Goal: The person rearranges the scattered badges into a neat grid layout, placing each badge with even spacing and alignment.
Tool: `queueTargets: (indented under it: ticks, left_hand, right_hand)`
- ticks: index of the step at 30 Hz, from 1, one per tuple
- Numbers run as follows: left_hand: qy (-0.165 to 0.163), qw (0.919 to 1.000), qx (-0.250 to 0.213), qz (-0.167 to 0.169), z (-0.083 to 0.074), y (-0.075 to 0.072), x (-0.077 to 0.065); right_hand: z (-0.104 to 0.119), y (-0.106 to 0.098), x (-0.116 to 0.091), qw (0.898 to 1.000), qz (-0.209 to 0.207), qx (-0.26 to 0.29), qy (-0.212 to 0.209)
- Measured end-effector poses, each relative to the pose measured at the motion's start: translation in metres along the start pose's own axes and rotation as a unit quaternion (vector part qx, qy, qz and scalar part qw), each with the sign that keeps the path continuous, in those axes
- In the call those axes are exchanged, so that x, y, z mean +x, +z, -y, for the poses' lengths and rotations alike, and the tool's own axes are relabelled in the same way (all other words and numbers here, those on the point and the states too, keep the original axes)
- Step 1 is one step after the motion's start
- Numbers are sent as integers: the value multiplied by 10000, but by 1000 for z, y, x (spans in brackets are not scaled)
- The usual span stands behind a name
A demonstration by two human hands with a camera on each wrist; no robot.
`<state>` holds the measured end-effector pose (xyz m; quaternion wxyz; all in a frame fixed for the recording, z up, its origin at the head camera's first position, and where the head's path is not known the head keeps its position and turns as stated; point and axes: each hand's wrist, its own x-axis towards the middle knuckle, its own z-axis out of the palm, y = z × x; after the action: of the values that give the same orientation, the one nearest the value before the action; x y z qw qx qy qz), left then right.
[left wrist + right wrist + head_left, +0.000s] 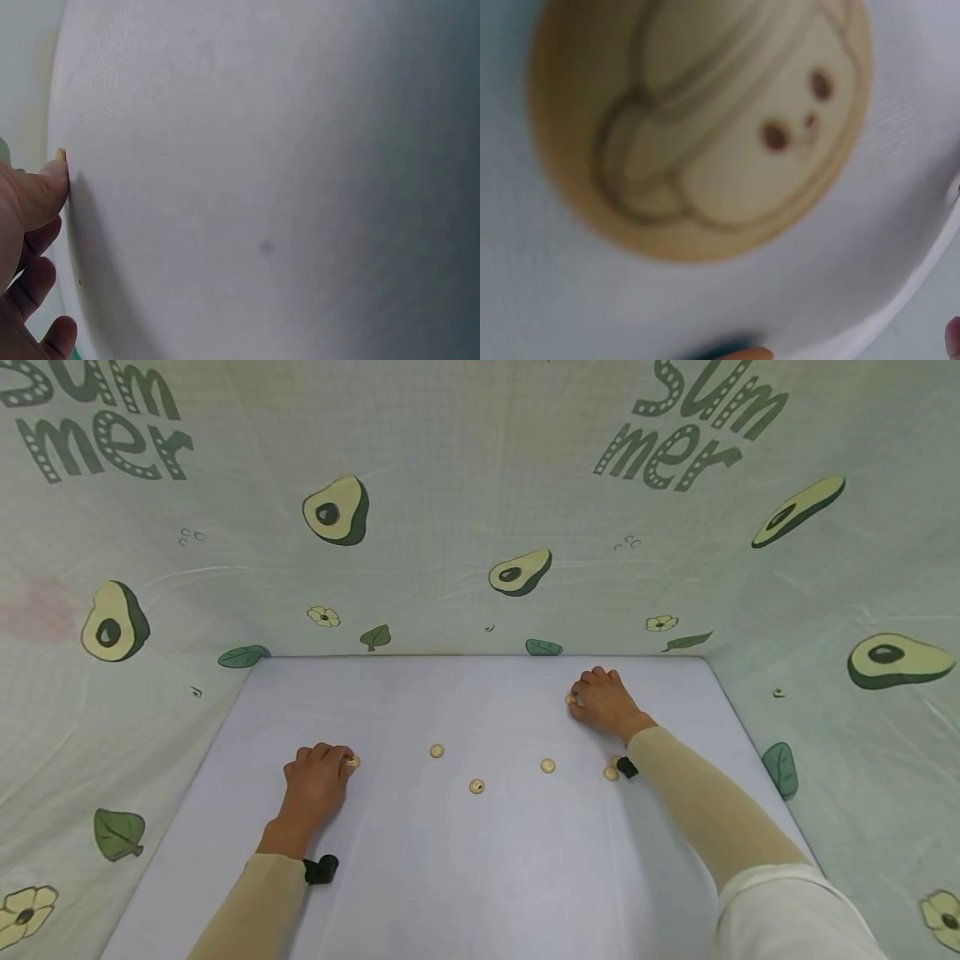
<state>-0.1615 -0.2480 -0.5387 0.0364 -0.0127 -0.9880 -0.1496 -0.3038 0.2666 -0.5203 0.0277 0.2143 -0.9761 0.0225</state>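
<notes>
- Head view: the person's left hand (315, 783) is over the left part of the white tabletop (465, 877), its thumb and fingertip narrowed on a pale round disc (352, 762).
- Same view: the right hand (602, 702), farther back and to the right, pinches another small disc (571, 699) at its fingertips, the other fingers bent.
- Between the hands — well apart from each other — lie three loose discs: a left loose disc (437, 751), a middle loose disc (476, 786) set nearer the person, and a right loose disc (548, 766).
- Two more discs (611, 773) lie close together just beside the right wrist, the farther one partly covered by a black device (627, 767). A similar black piece (321, 869) sits at the left wrist.
- Both forearms wear beige sleeves (708, 806); a white sleeve (795, 910) covers the right upper arm. Behind and beside the tabletop hangs a pale cloth (435, 460) printed with avocados, leaves, flowers and the word "summer".
- Left wrist view: the thumb presses against a thin yellowish edge of the held disc, while the lower fingers curl loosely beneath.
- Right wrist view: a blurred disc with a drawn face — two dark eyes and a small nose — fills the upper left. Only a fingertip shows at the lower right edge, so the grip cannot be told from here.
</notes>
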Motion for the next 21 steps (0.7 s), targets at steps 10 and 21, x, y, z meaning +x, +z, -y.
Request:
queueTargets:
  ticks: [10,21]
  left_hand:
    - [56,9999,96,72,-5,-7,-4]
    - [209,9997,110,9,-2,-5,-4]
  right_hand:
    - [8,-4,-8,9992,-376,-79,131]
    - [19,-10,-22,9968,-772,-215,61]
